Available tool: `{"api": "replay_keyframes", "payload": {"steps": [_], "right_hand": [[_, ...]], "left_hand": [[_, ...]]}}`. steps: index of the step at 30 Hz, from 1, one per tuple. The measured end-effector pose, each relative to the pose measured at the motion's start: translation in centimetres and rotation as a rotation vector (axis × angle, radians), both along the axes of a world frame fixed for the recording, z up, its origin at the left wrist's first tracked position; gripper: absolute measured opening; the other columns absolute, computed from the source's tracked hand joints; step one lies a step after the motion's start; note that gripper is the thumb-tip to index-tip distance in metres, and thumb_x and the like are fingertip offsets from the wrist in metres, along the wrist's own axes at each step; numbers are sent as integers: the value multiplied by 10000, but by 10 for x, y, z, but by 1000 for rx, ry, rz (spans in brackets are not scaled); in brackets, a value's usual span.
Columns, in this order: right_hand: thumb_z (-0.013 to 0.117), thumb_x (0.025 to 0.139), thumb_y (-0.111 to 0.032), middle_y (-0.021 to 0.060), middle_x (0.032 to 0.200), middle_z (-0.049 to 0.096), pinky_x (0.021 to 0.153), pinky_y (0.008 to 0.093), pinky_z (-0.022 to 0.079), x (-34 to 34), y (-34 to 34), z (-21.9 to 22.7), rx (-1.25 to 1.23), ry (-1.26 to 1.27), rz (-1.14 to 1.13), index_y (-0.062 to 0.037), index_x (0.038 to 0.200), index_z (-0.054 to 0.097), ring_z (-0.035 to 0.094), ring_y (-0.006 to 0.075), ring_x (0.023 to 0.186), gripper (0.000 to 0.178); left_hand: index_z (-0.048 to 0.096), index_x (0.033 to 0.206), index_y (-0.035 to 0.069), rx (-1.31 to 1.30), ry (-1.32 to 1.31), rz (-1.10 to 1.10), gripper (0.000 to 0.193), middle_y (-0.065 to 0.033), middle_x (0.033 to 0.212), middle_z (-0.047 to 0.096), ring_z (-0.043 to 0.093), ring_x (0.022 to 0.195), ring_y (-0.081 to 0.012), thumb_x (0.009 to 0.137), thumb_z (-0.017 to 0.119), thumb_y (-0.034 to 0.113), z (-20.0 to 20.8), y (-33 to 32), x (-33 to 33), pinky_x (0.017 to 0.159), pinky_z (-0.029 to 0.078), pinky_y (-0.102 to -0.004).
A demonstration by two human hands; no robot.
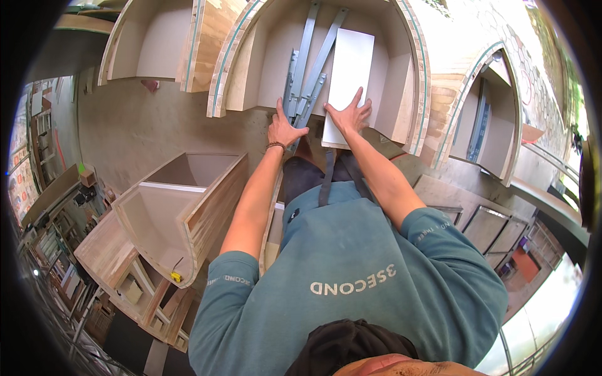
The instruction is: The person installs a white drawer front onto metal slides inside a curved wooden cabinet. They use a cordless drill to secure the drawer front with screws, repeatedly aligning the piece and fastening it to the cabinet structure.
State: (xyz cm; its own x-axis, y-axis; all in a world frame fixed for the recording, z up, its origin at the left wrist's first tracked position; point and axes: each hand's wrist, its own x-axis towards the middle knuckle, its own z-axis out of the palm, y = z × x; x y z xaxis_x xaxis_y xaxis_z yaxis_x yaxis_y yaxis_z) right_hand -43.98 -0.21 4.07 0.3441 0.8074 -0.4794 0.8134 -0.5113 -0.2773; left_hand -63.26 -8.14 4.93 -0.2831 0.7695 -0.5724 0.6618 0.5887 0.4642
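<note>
My left hand (286, 130) is beside the near ends of several grey metal drawer slides (303, 81), its thumb and index finger stretched wide apart. The slides lie crossed and fanned out inside a wooden cabinet (269, 37) with a rounded front edge. To their right rests a long white board or flat box (351, 69), whose near end juts out over the cabinet edge. On its near part lies my right hand (349, 117), fingers spread and thumb pointing left toward the slides. The undersides of both hands are hidden.
Another curved cabinet (489, 119) at right holds more metal slides (479, 128). A similar cabinet (150, 44) stands at far left. An open wooden carcass (207, 213) sits left of my legs, with a yellow tape measure (176, 276) on it. Metal frames (495, 229) lie at right.
</note>
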Motion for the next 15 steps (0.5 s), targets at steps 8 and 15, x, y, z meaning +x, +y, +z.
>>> {"api": "replay_keyframes", "payload": {"steps": [8,15], "right_hand": [[847,660,-584,239,1453,284,1042,579,407,19,-37,-13,12,94,-185,-162,1583,132,331,451,1342,1241],[798,807,-325,260,1518,380,1128,472,376,56,-85,-40,145,570,-249,-140,1587,176,432,406,1379,1015]], "left_hand": [[193,1547,43,104,-188,318,1311,-316,1370,518,594,1199,-431,597,909,596,-21,-34,21,988,510,-484],[481,1354,45,-308,-865,550,814,-111,1115,655,670,847,-164,738,896,377,-52,-39,1,652,543,-291]]}}
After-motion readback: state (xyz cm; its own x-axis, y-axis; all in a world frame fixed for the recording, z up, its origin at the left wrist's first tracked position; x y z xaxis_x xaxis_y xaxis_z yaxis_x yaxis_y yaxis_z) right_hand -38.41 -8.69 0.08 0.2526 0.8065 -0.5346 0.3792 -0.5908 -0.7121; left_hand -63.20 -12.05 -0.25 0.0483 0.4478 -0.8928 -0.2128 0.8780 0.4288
